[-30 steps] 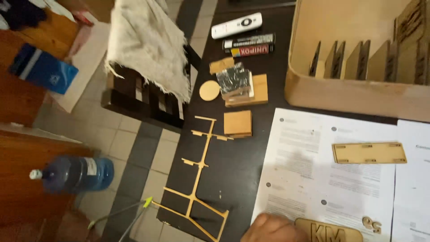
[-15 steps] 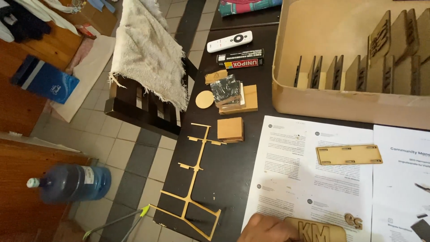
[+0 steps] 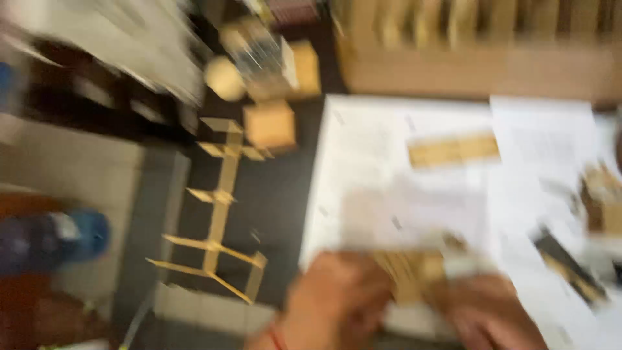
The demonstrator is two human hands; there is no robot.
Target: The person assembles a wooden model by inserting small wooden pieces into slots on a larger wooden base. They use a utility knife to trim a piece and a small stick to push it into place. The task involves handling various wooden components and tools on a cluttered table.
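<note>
The view is badly blurred by motion. My left hand [image 3: 337, 295] and my right hand [image 3: 489, 311] meet at the bottom middle over white printed sheets [image 3: 389, 168]. Between them lies a flat light wooden piece [image 3: 414, 272] that both hands touch or hold; I cannot tell which hand grips it. Left of the sheets, a thin wooden frame of strips [image 3: 217, 214] lies on the dark table [image 3: 278, 194]. A narrow wooden plate [image 3: 453, 149] rests on the sheets beyond my hands.
A big wooden box [image 3: 479, 65] with upright slats stands at the back. Small wooden blocks [image 3: 271, 124] and a round disc [image 3: 223, 78] lie near it. More small parts [image 3: 599, 194] sit at the right. A blue water bottle [image 3: 55, 236] lies on the tiled floor at the left.
The camera has dropped and swung, so everything sits higher and blurred. Both hands are now in view on the wooden piece; before, only the left hand showed at the bottom edge.
</note>
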